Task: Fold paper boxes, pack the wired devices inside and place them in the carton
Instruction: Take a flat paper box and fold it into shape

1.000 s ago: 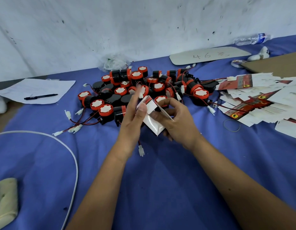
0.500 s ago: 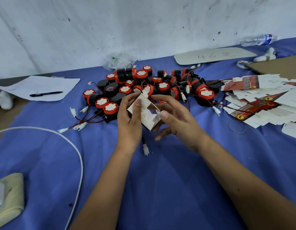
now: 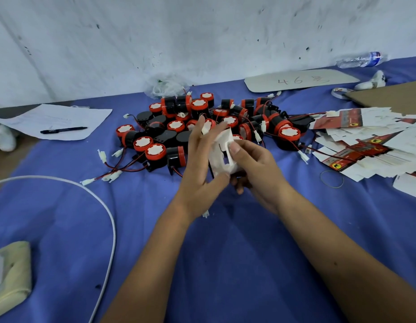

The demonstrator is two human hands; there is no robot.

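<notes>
While gripping a half-folded white paper box point(image 3: 222, 155) with right hand point(image 3: 253, 169), thumb pinching its flap, presses against it with left hand point(image 3: 200, 166), fingers straight and spread.

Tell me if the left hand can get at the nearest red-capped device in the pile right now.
Probably yes. The left hand is open, pressing the white paper box that the right hand pinches, and the nearest device lies just to its left on the blue cloth, nothing between.

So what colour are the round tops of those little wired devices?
The black wired devices have red tops with white centres, in the head view.
</notes>
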